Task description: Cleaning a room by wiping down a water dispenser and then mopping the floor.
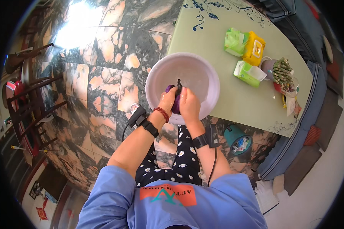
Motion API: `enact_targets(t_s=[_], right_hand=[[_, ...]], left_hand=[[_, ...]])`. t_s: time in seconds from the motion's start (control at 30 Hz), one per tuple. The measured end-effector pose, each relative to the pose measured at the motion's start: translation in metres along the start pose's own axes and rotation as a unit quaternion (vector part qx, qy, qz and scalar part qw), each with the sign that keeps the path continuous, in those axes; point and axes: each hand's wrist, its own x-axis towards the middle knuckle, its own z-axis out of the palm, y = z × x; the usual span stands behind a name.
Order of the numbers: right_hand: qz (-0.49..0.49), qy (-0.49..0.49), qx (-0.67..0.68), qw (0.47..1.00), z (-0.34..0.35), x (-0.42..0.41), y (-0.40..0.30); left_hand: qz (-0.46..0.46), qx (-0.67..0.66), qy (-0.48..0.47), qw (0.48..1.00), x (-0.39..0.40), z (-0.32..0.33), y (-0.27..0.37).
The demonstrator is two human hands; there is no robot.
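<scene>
A round, pale pink basin point(212, 91) holding water stands before me at the corner of the light green table. Over its near part, my left hand point(167, 100) and my right hand point(189, 104) grip a bunched purple cloth point(176, 105) between them. A dark strip, apparently part of the same cloth, sticks up between the fingers. Both hands look wet. A red bead bracelet circles my left wrist, and each forearm carries a strapped black device. How much cloth lies inside the fists is hidden.
The green table point(206, 43) extends right, bearing tissue packs point(246, 73), a yellow wipes pack point(254, 48) and a potted plant point(282, 71). Below its near edge stands a teal waste bin point(238, 138). A blue sofa point(309, 108) borders the table; dark wooden chairs point(37, 100) stand left.
</scene>
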Motion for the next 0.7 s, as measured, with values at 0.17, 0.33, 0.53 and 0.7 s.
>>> enact_targets(t_s=[0.17,0.33,0.53,0.7], right_hand=[[0.098,-0.008,-0.076,0.992,-0.001,0.016,0.059],[-0.021,0.007,-0.226,0.974,-0.009,0.010,0.071],[-0.089,-0.210,-0.345,0.911,0.035,0.026,0.069],[-0.001,-0.082,-0.129,0.988,0.030,0.045,0.060]], left_hand=[[0.096,0.083,-0.032,0.991,0.004,-0.021,-0.011],[0.201,0.307,0.041,0.929,0.023,-0.060,-0.020],[0.235,0.396,0.103,0.882,0.053,-0.055,-0.032],[-0.031,0.129,0.005,0.991,0.036,-0.019,-0.005]])
